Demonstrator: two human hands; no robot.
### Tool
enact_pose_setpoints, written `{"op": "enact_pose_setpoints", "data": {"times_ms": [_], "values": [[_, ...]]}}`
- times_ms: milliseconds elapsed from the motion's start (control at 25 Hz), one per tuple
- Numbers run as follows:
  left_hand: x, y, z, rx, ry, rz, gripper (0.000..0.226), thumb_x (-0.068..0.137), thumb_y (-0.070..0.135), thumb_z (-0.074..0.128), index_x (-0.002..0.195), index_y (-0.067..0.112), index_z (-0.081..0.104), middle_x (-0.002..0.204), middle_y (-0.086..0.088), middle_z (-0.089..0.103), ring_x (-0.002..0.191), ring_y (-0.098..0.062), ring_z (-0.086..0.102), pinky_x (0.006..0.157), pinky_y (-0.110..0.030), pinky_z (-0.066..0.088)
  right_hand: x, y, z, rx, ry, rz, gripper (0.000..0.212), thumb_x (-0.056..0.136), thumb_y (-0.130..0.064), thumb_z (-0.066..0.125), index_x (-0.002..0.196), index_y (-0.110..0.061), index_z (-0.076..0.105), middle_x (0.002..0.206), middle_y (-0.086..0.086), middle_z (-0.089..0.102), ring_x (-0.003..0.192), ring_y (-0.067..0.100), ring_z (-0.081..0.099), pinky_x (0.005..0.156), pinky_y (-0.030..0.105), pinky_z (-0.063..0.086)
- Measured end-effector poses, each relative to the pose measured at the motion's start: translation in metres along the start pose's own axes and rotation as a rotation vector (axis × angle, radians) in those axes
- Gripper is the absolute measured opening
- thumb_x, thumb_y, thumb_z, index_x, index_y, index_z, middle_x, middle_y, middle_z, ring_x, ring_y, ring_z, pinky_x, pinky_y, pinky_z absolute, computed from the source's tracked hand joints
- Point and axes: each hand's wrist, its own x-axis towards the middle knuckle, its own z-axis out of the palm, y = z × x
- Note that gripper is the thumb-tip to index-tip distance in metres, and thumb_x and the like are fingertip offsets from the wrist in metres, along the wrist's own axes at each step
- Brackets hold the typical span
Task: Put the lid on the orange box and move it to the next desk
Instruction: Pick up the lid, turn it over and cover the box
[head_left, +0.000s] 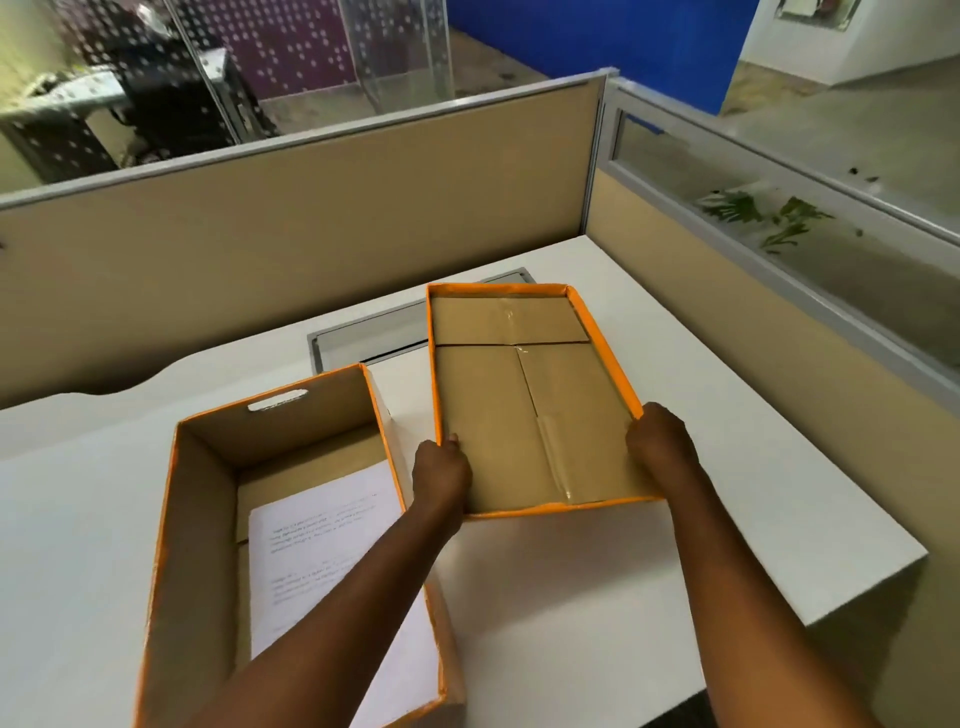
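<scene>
Both hands gripped the lid (519, 405), inside up: left hand (440, 475) on its left rim, right hand (658, 441) on its right. The open box (208, 519) stood just left on the desk (675, 571), whose right part lay bare to its edge.

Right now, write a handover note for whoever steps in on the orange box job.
Left hand: gripping the lid on its left rim, near the front corner.
Right hand: gripping the lid's right rim, near the front corner.
Lid: upside down, brown inside facing up, to the right of the orange box; whether it is lifted off the white desk is unclear.
Orange box: open on the desk, printed paper lying inside.
Done: lid is in both hands.
Left: flip the lid over, seat it on the box, then carry the closed box to the next desk.
</scene>
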Motion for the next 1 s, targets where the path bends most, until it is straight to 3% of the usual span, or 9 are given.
{"op": "enact_pose_setpoints", "data": {"times_ms": [160, 280, 360, 480, 560, 720, 840, 920, 1000], "values": [[-0.001, 0.021, -0.045, -0.071, 0.014, -0.003, 0.04, 0.098, 0.03, 0.044, 0.119, -0.003, 0.052, 0.116, -0.022, 0.058, 0.097, -0.033, 0.056, 0.079, -0.037, 0.046, -0.028, -0.025, -0.034, 0.101, -0.259, -0.115, 0.046, 0.095, -0.045, 0.038, 0.127, -0.012, 0.032, 0.109, 0.015, 0.055, 0.097, 0.032, 0.055, 0.072, 0.036, 0.041], [-0.009, 0.026, -0.077, -0.158, -0.063, -0.078, 0.043, 0.097, 0.034, 0.046, 0.121, 0.0, 0.052, 0.103, -0.015, 0.06, 0.085, -0.026, 0.059, 0.066, -0.032, 0.048, -0.049, -0.051, -0.054, 0.397, -0.203, -0.232, 0.034, 0.095, -0.038, 0.043, 0.125, -0.022, 0.044, 0.114, 0.008, 0.057, 0.094, 0.024, 0.056, 0.065, 0.032, 0.043], [-0.015, 0.025, -0.091, -0.05, -0.047, -0.074, 0.049, 0.095, 0.041, 0.046, 0.122, 0.0, 0.05, 0.106, -0.015, 0.061, 0.089, -0.028, 0.059, 0.068, -0.035, 0.051, -0.068, -0.076, -0.064, 0.611, -0.167, -0.25, 0.03, 0.094, -0.03, 0.047, 0.123, -0.023, 0.051, 0.12, 0.008, 0.059, 0.097, 0.024, 0.059, 0.072, 0.034, 0.049], [-0.028, 0.036, -0.111, 0.265, 0.216, 0.149, 0.056, 0.09, 0.047, 0.052, 0.124, 0.003, 0.047, 0.122, -0.019, 0.058, 0.104, -0.033, 0.059, 0.082, -0.044, 0.054, -0.104, -0.115, -0.073, 0.755, -0.108, -0.34, 0.031, 0.091, -0.025, 0.052, 0.121, -0.021, 0.056, 0.118, 0.009, 0.063, 0.096, 0.025, 0.062, 0.078, 0.037, 0.052], [-0.042, 0.055, -0.125, 0.301, 0.355, 0.374, 0.052, 0.09, 0.048, 0.052, 0.117, 0.005, 0.055, 0.115, -0.017, 0.064, 0.103, -0.032, 0.062, 0.086, -0.047, 0.053, -0.131, -0.138, -0.076, 0.723, -0.04, -0.449, 0.034, 0.09, -0.024, 0.055, 0.124, -0.021, 0.055, 0.118, 0.008, 0.063, 0.099, 0.025, 0.062, 0.082, 0.041, 0.053], [-0.084, 0.1, -0.141, 0.054, 0.104, 0.532, 0.062, 0.087, 0.064, 0.041, 0.106, 0.009, 0.062, 0.101, -0.012, 0.065, 0.088, -0.021, 0.06, 0.074, -0.041, 0.051, -0.188, -0.172, -0.072, 0.605, 0.062, -0.637, 0.045, 0.089, -0.024, 0.06, 0.132, -0.018, 0.049, 0.126, 0.007, 0.06, 0.107, 0.02, 0.059, 0.086, 0.032, 0.048], [-0.115, 0.126, -0.148, -0.023, -0.255, 0.386, 0.077, 0.078, 0.076, 0.038, 0.13, 0.02, 0.047, 0.116, -0.003, 0.058, 0.104, -0.021, 0.057, 0.089, -0.046, 0.052, -0.228, -0.193, -0.058, 0.457, 0.091, -0.779, 0.048, 0.09, -0.022, 0.058, 0.135, -0.016, 0.043, 0.125, 0.006, 0.061, 0.11, 0.022, 0.061, 0.081, 0.023, 0.044], [-0.122, 0.134, -0.156, -0.13, -0.332, 0.413, 0.068, 0.079, 0.071, 0.047, 0.123, 0.019, 0.051, 0.092, 0.005, 0.064, 0.083, -0.012, 0.064, 0.075, -0.034, 0.053, -0.251, -0.203, -0.049, 0.427, 0.058, -0.859, 0.046, 0.091, -0.016, 0.055, 0.135, -0.014, 0.043, 0.115, 0.008, 0.066, 0.102, 0.024, 0.064, 0.074, 0.021, 0.044], [-0.127, 0.137, -0.167, -0.294, -0.237, 0.434, 0.043, 0.082, 0.058, 0.059, 0.096, 0.017, 0.056, 0.062, 0.008, 0.058, 0.053, -0.005, 0.059, 0.058, -0.024, 0.05, -0.271, -0.211, -0.041, 0.407, 0.044, -0.925, 0.05, 0.088, -0.013, 0.055, 0.136, -0.014, 0.04, 0.103, 0.009, 0.069, 0.093, 0.024, 0.066, 0.068, 0.024, 0.042]]}}
